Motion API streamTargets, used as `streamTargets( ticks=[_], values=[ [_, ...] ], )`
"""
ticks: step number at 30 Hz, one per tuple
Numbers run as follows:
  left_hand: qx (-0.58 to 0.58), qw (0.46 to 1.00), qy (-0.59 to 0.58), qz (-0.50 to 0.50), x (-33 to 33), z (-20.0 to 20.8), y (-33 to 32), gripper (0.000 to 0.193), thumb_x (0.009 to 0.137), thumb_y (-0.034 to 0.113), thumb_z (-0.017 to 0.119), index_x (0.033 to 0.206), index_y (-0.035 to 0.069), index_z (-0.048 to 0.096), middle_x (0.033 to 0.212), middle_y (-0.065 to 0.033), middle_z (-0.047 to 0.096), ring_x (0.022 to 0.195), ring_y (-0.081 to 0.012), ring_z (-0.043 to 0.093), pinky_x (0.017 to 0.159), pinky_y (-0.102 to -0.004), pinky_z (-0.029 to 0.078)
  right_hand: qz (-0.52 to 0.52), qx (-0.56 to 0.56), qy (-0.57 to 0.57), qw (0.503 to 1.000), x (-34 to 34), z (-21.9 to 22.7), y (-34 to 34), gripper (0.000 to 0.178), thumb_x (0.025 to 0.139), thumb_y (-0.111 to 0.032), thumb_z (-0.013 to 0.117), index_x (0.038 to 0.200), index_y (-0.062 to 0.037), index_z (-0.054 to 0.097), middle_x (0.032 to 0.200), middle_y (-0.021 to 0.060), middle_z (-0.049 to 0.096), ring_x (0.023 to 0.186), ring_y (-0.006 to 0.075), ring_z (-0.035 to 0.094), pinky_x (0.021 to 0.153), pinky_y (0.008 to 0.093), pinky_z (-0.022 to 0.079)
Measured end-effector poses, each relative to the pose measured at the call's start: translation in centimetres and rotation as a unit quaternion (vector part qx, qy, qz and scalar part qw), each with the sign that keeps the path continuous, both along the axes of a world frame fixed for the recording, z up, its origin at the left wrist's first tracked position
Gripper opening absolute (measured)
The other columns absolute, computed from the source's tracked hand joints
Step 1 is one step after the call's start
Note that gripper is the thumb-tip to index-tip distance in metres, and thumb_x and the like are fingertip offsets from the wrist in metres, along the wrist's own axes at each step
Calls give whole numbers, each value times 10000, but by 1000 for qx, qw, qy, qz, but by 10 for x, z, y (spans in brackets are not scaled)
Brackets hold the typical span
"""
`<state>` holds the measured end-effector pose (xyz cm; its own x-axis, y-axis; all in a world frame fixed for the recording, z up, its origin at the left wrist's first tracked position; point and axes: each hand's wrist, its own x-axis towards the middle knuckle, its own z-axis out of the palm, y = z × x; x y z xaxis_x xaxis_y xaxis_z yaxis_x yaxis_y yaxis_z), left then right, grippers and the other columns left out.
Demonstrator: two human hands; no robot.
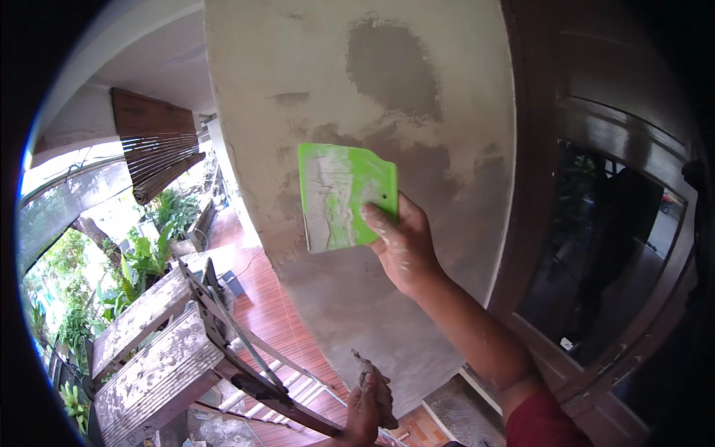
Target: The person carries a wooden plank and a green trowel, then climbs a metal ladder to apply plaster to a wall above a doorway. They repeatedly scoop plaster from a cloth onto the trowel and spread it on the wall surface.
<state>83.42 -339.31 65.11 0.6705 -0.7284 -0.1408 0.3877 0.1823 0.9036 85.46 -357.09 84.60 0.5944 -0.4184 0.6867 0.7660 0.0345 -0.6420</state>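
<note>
My right hand point(404, 249) grips a green plastic putty spreader point(369, 179), thumb on its face, in front of the wall. Pale grey putty covers the left part of the spreader, and smears of it mark my thumb and hand. Lower down, my left hand point(361, 419) is closed on a narrow grey putty-caked piece point(369, 369), seen nearly edge-on, so its kind is unclear. Behind the spreader stands a cream wall point(279, 45) with darker grey patches of putty point(391, 67) across its middle and lower part.
A putty-spattered ladder point(160, 372) stands at lower left above a reddish tiled floor point(253, 287). A dark door frame with glass point(596, 246) borders the wall on the right. A rolled bamboo blind point(156, 141) hangs at upper left, with plants point(149, 257) below it.
</note>
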Motion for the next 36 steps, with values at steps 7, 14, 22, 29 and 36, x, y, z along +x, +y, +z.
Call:
streamTargets(
  ticks=[7, 14, 22, 29, 36],
  values=[
    [14, 1000, 13, 14, 2, -9, -4, 355, 990, 375, 396, 936, 40, 502, 664, -75, 532, 516, -188, 523, 474, -317, 451, 81, 204, -22, 975, -44, -32, -18, 265, 921, -92, 506, 1171, -7, 485, 1125, 97, 561, 1035, 194, 582, 914, 369, 494],
    [-12, 1000, 25, -13, 6, -9, -2, 377, 983, 403, 411, 932, 41, 506, 665, -71, 526, 529, -180, 520, 482, -303, 438, 2, 272, 57, 961, -47, -58, -28, 272, 902, -106, 518, 1169, -58, 500, 1101, 61, 568, 1017, 180, 576, 859, 345, 495],
    [-30, 999, 9, -19, 3, -7, 0, 380, 979, 416, 444, 958, 50, 544, 642, 15, 457, 513, -61, 431, 426, -220, 321, -208, 68, 28, 975, -11, 4, 1, 229, 868, -83, 572, 1090, -25, 568, 1004, 39, 598, 860, 131, 572, 722, 274, 474],
    [-30, 999, -6, -39, 3, -8, 4, 406, 955, 453, 476, 962, 59, 576, 662, 21, 477, 537, -67, 442, 454, -228, 357, -551, -422, 18, 720, 58, 86, -8, 373, 798, 30, 573, 1166, -25, 599, 1074, 192, 610, 946, 222, 620, 769, 285, 519],
    [-40, 998, 6, -56, 3, -7, -4, 407, 978, 410, 452, 966, 25, 586, 702, 16, 506, 600, -67, 458, 545, -219, 374, -565, -529, -82, 628, 162, 52, 26, 614, 720, 83, 523, 1313, -74, 499, 1287, 271, 487, 1203, 406, 479, 974, 428, 460]
  ],
)
